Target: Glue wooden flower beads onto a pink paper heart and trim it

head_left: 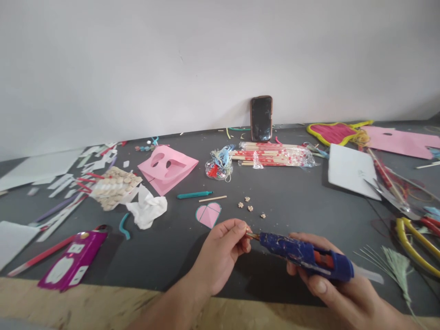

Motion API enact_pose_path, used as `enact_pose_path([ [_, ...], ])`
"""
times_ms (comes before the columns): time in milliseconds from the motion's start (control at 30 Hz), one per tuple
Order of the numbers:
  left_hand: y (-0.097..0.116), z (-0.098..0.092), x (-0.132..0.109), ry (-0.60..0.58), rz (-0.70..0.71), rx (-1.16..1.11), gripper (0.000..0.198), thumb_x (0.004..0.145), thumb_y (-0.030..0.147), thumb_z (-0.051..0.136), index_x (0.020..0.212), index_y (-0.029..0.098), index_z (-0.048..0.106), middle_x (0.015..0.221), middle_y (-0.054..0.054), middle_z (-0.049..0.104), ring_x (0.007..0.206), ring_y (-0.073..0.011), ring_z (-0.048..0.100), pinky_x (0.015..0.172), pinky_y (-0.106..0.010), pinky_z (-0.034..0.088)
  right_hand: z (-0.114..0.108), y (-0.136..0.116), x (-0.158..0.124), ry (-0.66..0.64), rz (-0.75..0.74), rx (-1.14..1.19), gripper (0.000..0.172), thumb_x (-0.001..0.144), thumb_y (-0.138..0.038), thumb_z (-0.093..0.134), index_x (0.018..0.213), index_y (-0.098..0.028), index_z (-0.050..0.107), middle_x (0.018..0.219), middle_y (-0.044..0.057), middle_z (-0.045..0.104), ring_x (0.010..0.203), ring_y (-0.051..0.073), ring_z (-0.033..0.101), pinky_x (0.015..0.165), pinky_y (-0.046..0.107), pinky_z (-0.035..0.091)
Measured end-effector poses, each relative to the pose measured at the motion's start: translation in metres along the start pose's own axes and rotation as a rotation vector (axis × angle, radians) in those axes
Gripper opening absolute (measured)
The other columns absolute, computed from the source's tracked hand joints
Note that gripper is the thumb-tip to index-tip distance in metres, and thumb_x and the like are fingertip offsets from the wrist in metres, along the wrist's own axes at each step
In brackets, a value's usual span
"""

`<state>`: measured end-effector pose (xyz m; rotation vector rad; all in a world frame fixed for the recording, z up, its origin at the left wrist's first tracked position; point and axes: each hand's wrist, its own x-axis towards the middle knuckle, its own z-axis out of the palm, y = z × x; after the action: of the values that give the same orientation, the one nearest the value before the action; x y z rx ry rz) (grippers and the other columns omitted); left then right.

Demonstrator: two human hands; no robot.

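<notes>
A blue hot glue gun (302, 256) lies in my right hand (333, 279), its nozzle pointing left and a clear glue stick coming out of the back. My left hand (223, 250) is closed in a pinch right at the nozzle tip; what the fingers hold is hidden or too small to make out. Just beyond them are several small beige flower-shaped pieces (250, 208). A pink paper heart (208, 215) with a teal edge and crossing dark lines lies behind my left hand. Near it are a thin wooden stick (212, 199) and a teal pen (195, 195).
A phone (261, 118) leans against the wall behind wrapped sticks (275, 155). Cut pink paper (167, 167), crumpled tissue (147, 208) and a purple packet (74, 261) lie left. Yellow-handled scissors (414, 243), a white pad (352, 169) and a pale tassel (397, 266) lie right.
</notes>
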<state>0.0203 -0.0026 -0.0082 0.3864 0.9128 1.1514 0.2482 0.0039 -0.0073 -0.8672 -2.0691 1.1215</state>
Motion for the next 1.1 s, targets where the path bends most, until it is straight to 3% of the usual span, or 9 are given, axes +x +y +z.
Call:
enact_pose_path([
  [267, -0.0018, -0.0028, 0.001, 0.004, -0.001, -0.027, 0.023, 0.075, 0.033, 0.073, 0.07, 0.012, 0.064, 0.067, -0.001, 0.058, 0.06, -0.0071, 0.049, 0.059, -0.021, 0.038, 0.0004, 0.0032, -0.0004, -0.007, 0.005, 0.0, 0.041, 0.095, -0.037, 0.045, 0.135, -0.03, 0.035, 0.089, 0.005, 0.068, 0.074, 0.017, 0.067, 0.059, 0.023, 0.054],
  [600, -0.0035, -0.0043, 0.0, -0.014, 0.023, -0.027, 0.021, 0.077, 0.033, 0.071, 0.073, 0.012, 0.066, 0.07, -0.001, 0.061, 0.061, -0.007, 0.05, 0.062, -0.021, 0.039, 0.0008, 0.008, -0.0028, -0.002, 0.031, 0.087, 0.042, 0.095, -0.032, 0.045, 0.136, -0.027, 0.036, 0.09, 0.007, 0.067, 0.05, 0.011, 0.057, 0.044, 0.02, 0.046],
  [733, -0.0029, -0.004, -0.0001, -0.033, 0.043, -0.018, 0.022, 0.078, 0.033, 0.071, 0.074, 0.013, 0.066, 0.071, -0.001, 0.06, 0.061, -0.0068, 0.049, 0.062, -0.021, 0.038, 0.002, 0.0088, -0.0035, 0.009, 0.057, 0.169, 0.041, 0.096, -0.034, 0.043, 0.135, -0.023, 0.035, 0.089, 0.009, 0.066, 0.05, 0.011, 0.055, 0.042, 0.02, 0.045],
  [1100, -0.0042, -0.0059, 0.0009, -0.062, 0.041, 0.008, 0.025, 0.077, 0.036, 0.072, 0.073, 0.012, 0.064, 0.071, 0.0, 0.059, 0.061, -0.0064, 0.048, 0.062, -0.021, 0.037, 0.0021, 0.0076, -0.0031, -0.01, 0.085, 0.217, 0.038, 0.097, -0.039, 0.039, 0.134, -0.028, 0.033, 0.085, 0.005, 0.063, 0.052, 0.01, 0.053, 0.043, 0.018, 0.044],
])
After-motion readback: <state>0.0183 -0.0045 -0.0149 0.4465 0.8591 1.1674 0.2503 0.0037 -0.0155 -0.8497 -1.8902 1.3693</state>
